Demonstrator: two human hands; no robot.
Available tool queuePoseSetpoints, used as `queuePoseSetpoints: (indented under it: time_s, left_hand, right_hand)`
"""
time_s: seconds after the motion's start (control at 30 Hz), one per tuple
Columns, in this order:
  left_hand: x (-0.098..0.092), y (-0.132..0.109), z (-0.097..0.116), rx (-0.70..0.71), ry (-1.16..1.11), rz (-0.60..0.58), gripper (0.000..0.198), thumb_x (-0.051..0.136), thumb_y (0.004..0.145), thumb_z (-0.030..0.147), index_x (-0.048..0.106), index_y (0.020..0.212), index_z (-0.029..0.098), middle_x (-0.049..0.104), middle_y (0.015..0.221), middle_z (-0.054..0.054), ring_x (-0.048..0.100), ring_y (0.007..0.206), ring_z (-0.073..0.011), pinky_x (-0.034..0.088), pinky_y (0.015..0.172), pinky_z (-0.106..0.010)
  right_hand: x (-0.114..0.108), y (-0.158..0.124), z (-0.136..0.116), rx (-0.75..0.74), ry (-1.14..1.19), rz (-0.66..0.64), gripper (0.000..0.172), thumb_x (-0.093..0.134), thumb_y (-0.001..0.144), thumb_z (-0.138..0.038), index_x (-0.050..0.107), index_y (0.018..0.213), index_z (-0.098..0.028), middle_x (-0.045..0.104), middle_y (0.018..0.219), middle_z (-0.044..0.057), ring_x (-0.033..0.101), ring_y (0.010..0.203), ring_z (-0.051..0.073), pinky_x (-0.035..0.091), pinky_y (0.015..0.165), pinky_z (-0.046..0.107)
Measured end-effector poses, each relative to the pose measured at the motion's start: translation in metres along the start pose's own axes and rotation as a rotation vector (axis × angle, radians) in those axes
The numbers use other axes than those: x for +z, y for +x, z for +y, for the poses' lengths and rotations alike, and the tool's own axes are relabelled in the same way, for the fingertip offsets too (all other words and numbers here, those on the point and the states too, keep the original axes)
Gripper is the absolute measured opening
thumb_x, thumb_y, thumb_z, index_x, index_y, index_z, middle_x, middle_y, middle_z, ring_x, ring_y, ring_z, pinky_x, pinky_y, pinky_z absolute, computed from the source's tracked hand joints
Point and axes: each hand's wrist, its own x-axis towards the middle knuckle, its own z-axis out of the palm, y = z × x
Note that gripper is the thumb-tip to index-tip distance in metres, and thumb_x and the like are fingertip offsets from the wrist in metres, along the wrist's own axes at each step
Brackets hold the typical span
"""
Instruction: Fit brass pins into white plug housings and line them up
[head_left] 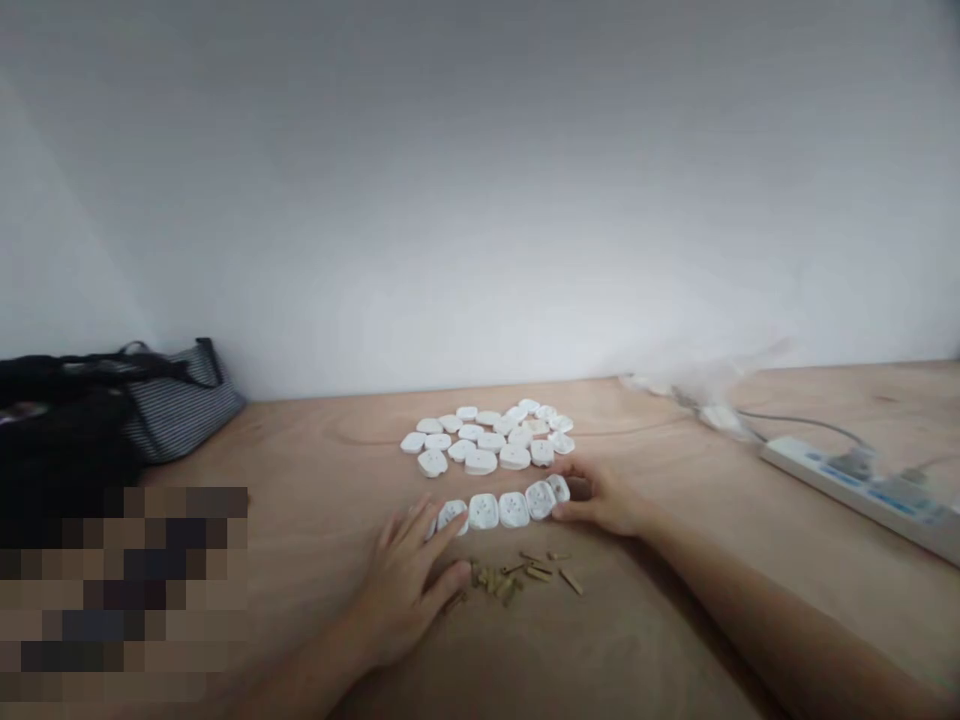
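Several white plastic plug covers [489, 437] lie in a loose cluster on the wooden table [315, 470]. In front of them, a short row of the same white pieces [504, 508] runs left to right. My left hand [409, 590] lies flat with fingers spread, its fingertips touching the row's left end. My right hand [600, 497] rests at the row's right end, fingers curled against the last white piece. A small heap of brass pins [517, 578] lies just in front of the row, between my hands.
A white power strip [862, 488] with its cable lies at the right. A clear plastic bag [709, 385] sits behind it by the wall. A striped bag [176, 400] and dark fabric [52, 420] occupy the left edge.
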Motion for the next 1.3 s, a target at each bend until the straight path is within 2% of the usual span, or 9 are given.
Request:
queuePoseSetpoints:
  time_s: [0.2, 0.4, 0.53, 0.63, 0.73, 0.87, 1.07, 1.2, 1.3]
  left_hand:
    - [-0.003, 0.0, 0.002, -0.005, -0.003, -0.015, 0.052, 0.04, 0.091, 0.051, 0.038, 0.138, 0.03, 0.034, 0.147, -0.008, 0.025, 0.135, -0.033, 0.024, 0.106, -0.057]
    - [-0.003, -0.001, 0.003, -0.023, -0.009, -0.001, 0.052, 0.039, 0.091, 0.05, 0.04, 0.137, 0.027, 0.033, 0.147, -0.01, 0.025, 0.135, -0.0345, 0.027, 0.105, -0.057]
    - [-0.002, -0.001, 0.004, -0.052, -0.03, -0.032, 0.052, 0.037, 0.091, 0.051, 0.041, 0.137, 0.026, 0.031, 0.148, -0.01, 0.024, 0.135, -0.0342, 0.029, 0.105, -0.054]
    - [-0.002, 0.0, 0.005, -0.058, -0.036, -0.057, 0.053, 0.037, 0.091, 0.053, 0.04, 0.137, 0.027, 0.029, 0.148, -0.01, 0.024, 0.135, -0.0341, 0.03, 0.105, -0.053]
    - [-0.002, 0.0, 0.004, -0.04, -0.031, -0.022, 0.05, 0.037, 0.092, 0.05, 0.039, 0.138, 0.029, 0.031, 0.148, -0.008, 0.026, 0.135, -0.0329, 0.031, 0.104, -0.052]
    - [-0.002, 0.0, 0.005, -0.052, -0.019, -0.027, 0.052, 0.035, 0.093, 0.049, 0.036, 0.139, 0.026, 0.031, 0.148, -0.01, 0.023, 0.136, -0.0333, 0.03, 0.105, -0.053]
    - [-0.001, 0.0, 0.004, -0.046, -0.01, -0.044, 0.053, 0.032, 0.094, 0.049, 0.032, 0.141, 0.026, 0.028, 0.149, -0.011, 0.022, 0.136, -0.0338, 0.027, 0.106, -0.053]
    - [0.001, -0.001, 0.002, -0.01, -0.001, 0.033, 0.05, 0.035, 0.094, 0.047, 0.033, 0.141, 0.028, 0.03, 0.148, -0.008, 0.023, 0.136, -0.0329, 0.028, 0.106, -0.053]
    - [0.001, -0.002, 0.002, -0.007, 0.017, 0.055, 0.05, 0.037, 0.093, 0.045, 0.033, 0.14, 0.029, 0.03, 0.148, -0.007, 0.022, 0.136, -0.0328, 0.026, 0.106, -0.054]
  right_hand:
    - [-0.005, -0.003, -0.006, 0.038, 0.09, 0.043, 0.036, 0.074, 0.067, -0.031, 0.055, 0.094, -0.017, 0.063, 0.093, 0.003, 0.061, 0.086, 0.02, 0.05, 0.075, 0.034]
    - [-0.019, -0.025, -0.019, 0.1, 0.111, 0.09, 0.024, 0.068, 0.068, -0.024, 0.055, 0.087, -0.019, 0.059, 0.075, -0.001, 0.059, 0.071, 0.016, 0.05, 0.059, 0.027]
    - [-0.014, -0.039, -0.034, 0.03, 0.142, 0.026, 0.036, 0.073, 0.065, -0.028, 0.061, 0.098, -0.021, 0.064, 0.09, 0.003, 0.062, 0.083, 0.02, 0.052, 0.071, 0.033]
    - [-0.006, -0.045, -0.047, -0.048, -0.014, -0.037, 0.048, 0.076, 0.063, -0.03, 0.063, 0.109, -0.023, 0.062, 0.106, 0.006, 0.061, 0.092, 0.024, 0.051, 0.078, 0.037]
    - [0.0, -0.048, -0.058, -0.061, -0.134, -0.082, 0.054, 0.079, 0.06, -0.03, 0.063, 0.111, -0.022, 0.065, 0.101, 0.005, 0.061, 0.089, 0.025, 0.05, 0.078, 0.038]
    - [0.001, -0.051, -0.065, -0.018, -0.139, -0.11, 0.042, 0.077, 0.062, -0.03, 0.063, 0.101, -0.021, 0.066, 0.09, 0.002, 0.061, 0.083, 0.023, 0.05, 0.072, 0.034]
    - [-0.004, -0.053, -0.056, -0.019, -0.066, -0.071, 0.038, 0.075, 0.064, -0.026, 0.057, 0.097, -0.02, 0.063, 0.099, 0.003, 0.058, 0.094, 0.023, 0.048, 0.082, 0.038]
    - [-0.008, -0.051, -0.037, -0.031, 0.114, -0.057, 0.059, 0.071, 0.071, -0.026, 0.043, 0.123, -0.024, 0.058, 0.111, 0.005, 0.058, 0.102, 0.022, 0.048, 0.085, 0.037]
    - [-0.013, -0.044, -0.018, -0.022, 0.119, -0.007, 0.045, 0.066, 0.077, -0.032, 0.048, 0.117, -0.021, 0.059, 0.11, 0.007, 0.058, 0.102, 0.023, 0.049, 0.085, 0.037]
